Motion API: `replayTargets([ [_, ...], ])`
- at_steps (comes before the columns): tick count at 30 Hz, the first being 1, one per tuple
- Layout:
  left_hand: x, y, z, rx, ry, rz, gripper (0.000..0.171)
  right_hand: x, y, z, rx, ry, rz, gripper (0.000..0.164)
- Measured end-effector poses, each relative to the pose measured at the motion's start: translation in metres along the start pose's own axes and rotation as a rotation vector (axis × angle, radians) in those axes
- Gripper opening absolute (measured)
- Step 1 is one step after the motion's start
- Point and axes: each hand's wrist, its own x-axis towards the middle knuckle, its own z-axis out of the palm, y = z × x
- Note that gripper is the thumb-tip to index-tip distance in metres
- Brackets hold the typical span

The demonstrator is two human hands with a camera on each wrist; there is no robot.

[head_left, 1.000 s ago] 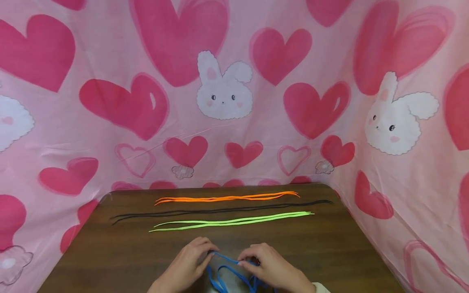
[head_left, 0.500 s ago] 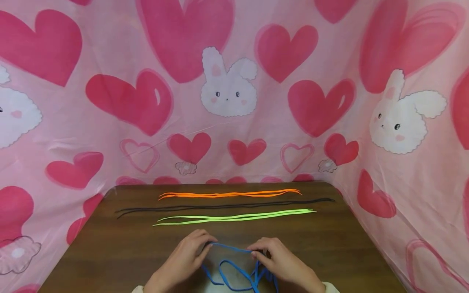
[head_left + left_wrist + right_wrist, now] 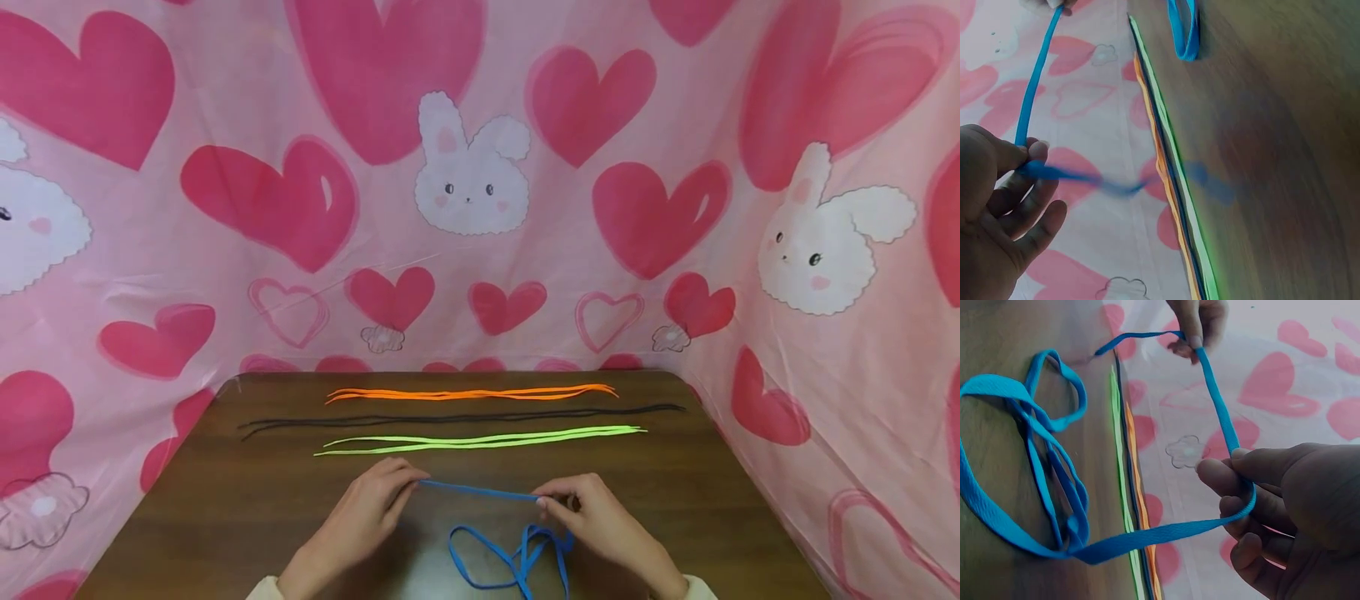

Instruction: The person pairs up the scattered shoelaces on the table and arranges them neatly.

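Note:
A flat blue shoelace (image 3: 480, 490) runs nearly straight between both hands, raised over the front of the table. My left hand (image 3: 371, 504) pinches it between thumb and forefinger near one end; in the left wrist view the short loose end past the pinch is blurred. My right hand (image 3: 600, 517) pinches it farther along with thumb and forefinger, and in the right wrist view the lace (image 3: 1160, 534) passes on over the other fingers. The rest falls in loose loops below, close to the right hand.
Beyond the hands, three pairs of laces lie side by side across the brown table (image 3: 225, 500): lime green (image 3: 480, 442), black (image 3: 465, 416) and orange (image 3: 472, 393). A pink cloth (image 3: 465, 258) with hearts and rabbits hangs behind and at the sides.
My hands have moved apart, the right one rightward and the left one leftward, so the blue lace between them is longer and straighter. Both also sit slightly higher in the head view.

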Motion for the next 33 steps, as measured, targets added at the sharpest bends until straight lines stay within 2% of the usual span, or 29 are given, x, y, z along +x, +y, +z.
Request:
replayTargets([
  [7,-0.001,-0.01,-0.008,0.046,0.044,-0.017,0.03,-0.002,0.002,-0.013,-0.014,0.016,0.029,0.019],
  [11,-0.002,-0.015,-0.01,0.062,0.061,-0.033,0.031,-0.004,0.006,-0.017,-0.027,0.044,0.027,0.016],
  [17,-0.009,-0.023,-0.011,0.087,0.062,-0.063,0.035,-0.011,0.014,-0.021,-0.051,0.06,0.025,0.013],
  [22,-0.015,-0.028,-0.018,0.137,0.096,-0.073,0.04,-0.018,0.018,-0.024,-0.064,0.082,0.027,0.012],
  [26,-0.019,-0.033,-0.024,0.168,0.132,-0.092,0.033,-0.022,0.019,-0.028,-0.067,0.096,0.031,0.011],
  [33,-0.026,-0.043,-0.034,0.154,0.145,-0.146,0.025,-0.032,0.019,-0.043,-0.056,0.095,0.034,0.011],
])
